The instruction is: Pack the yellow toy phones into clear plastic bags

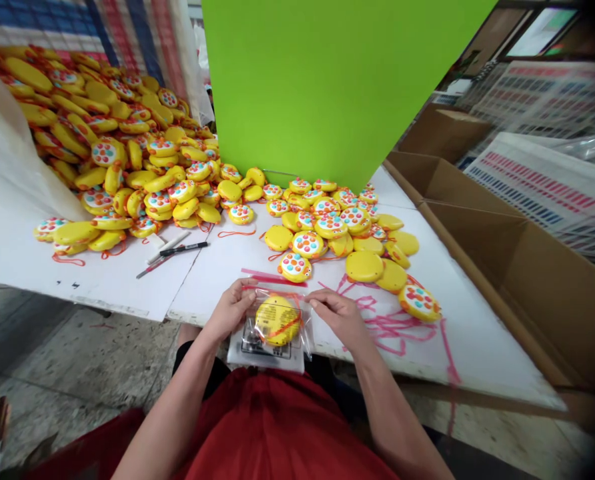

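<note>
A clear plastic bag [302, 333] with a pink strip along its top edge hangs between my two hands at the table's front edge. Inside it lies a round yellow toy [277, 320], plain side up, with an orange cord. My left hand [232, 308] pinches the bag's upper left corner. With thumb and fingers together, my right hand [340, 317] grips the upper right corner. Under the bag is a stack of flat clear bags [267, 361] with dark print. Several more yellow toys [330, 225] with coloured dots lie beyond my hands.
A large heap of yellow toys [102, 153] spills from a sack at the left. Pens [183, 249] lie on the white table [207, 280]. A green panel [317, 87] stands behind; open cardboard boxes [522, 267] and white crates [542, 180] are at the right.
</note>
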Available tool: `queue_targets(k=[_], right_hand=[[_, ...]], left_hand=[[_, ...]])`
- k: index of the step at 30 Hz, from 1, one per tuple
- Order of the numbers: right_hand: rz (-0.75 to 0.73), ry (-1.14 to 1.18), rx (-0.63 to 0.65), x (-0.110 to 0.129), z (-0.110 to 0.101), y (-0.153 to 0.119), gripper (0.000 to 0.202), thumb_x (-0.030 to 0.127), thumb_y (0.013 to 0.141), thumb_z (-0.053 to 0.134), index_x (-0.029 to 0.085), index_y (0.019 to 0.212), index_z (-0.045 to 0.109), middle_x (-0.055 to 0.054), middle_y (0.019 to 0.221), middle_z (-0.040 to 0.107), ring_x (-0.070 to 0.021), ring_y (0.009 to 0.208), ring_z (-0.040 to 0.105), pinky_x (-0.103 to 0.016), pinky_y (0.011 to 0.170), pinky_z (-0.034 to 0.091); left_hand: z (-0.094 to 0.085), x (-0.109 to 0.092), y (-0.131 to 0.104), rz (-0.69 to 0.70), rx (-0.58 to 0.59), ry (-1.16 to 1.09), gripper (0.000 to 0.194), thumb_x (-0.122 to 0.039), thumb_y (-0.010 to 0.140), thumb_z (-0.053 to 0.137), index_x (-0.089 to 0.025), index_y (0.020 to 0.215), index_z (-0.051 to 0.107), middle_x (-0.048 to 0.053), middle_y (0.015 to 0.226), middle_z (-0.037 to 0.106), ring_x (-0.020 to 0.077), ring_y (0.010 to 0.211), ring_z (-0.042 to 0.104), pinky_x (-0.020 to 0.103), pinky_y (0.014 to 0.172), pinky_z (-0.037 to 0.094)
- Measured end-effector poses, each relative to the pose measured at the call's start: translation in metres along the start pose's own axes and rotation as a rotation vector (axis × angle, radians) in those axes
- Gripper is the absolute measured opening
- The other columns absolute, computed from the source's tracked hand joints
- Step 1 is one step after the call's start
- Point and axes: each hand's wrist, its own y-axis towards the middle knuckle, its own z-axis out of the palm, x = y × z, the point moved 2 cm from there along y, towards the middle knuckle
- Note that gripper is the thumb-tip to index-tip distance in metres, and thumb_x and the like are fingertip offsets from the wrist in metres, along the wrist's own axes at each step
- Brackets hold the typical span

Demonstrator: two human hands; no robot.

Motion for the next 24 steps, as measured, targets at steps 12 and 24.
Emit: queue_targets(k=[12,24], right_hand=[[-0.119,-0.327,-1.136,0.011,-0.125,-0.007,0.06,0.034,0.082,0.058,0.016,0.138,0.047,-0.017,0.134,0.054,-0.0265,0.111,0.06,-0.039,0.091,0.051],[0.134,-0.929,-0.341,-0.068,-0.105,0.064,0.07,0.038,0.08,0.055,0.009,0.141,0.038,-0.023,0.124,0.056,-0.0386,0.121,0.044,-0.055,0.101,0.033]], left_hand=[[0.004,0.013,0.005,0.245,-0.077,0.818,0.025,-0.022,0.076,0.06,-0.02,0.101,0.061,0.005,0.093,0.064,0.0196,0.088,0.06,0.033,0.079,0.049],[0.047,0.004,0.01,0.191,-0.067,1.691,0.03,-0.033,0.085,0.059,-0.014,0.108,0.055,0.015,0.106,0.055,0.0288,0.092,0.059,0.033,0.067,0.045]])
